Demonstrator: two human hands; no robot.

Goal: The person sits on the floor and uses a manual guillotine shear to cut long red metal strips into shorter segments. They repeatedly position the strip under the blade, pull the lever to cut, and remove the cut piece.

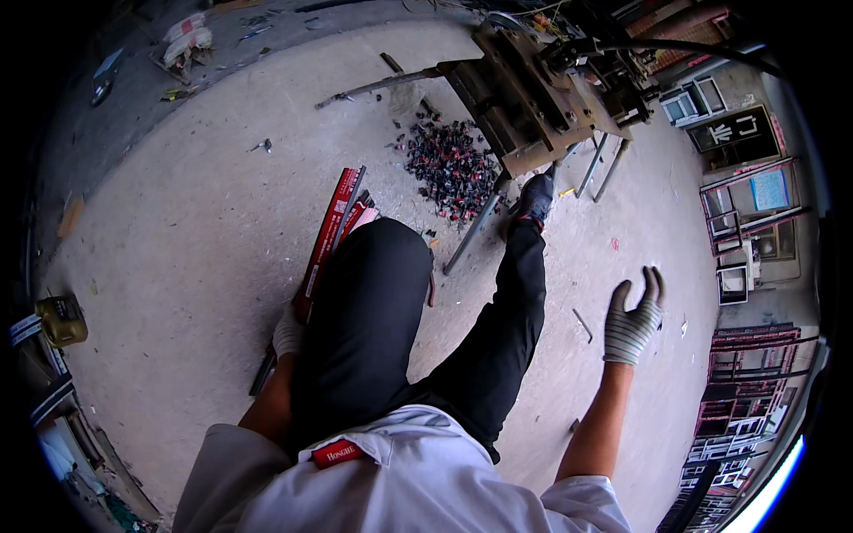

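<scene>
Head view: the left hand (287, 334) gripped long red bars (330, 233) beside the thigh; the right hand (632, 320) hung spread, empty.

Outdoor metalworking yard: bare concrete floor (204, 231), steel-framed machine (533, 98), heap of small metal offcuts (451, 167), stacked red frames (742, 404).

A long, flat red package (327, 233) with white and dark edging is gripped in the gloved left hand (287, 333), slanting up and away from it beside the person's leg. A small red label (337, 453) sits on the white shirt below that hand. Far beyond the spread right hand (633, 322), up and to its right, hang a dark sign (735, 131) bearing white marks and a blue panel (769, 189) in a red frame.
</scene>
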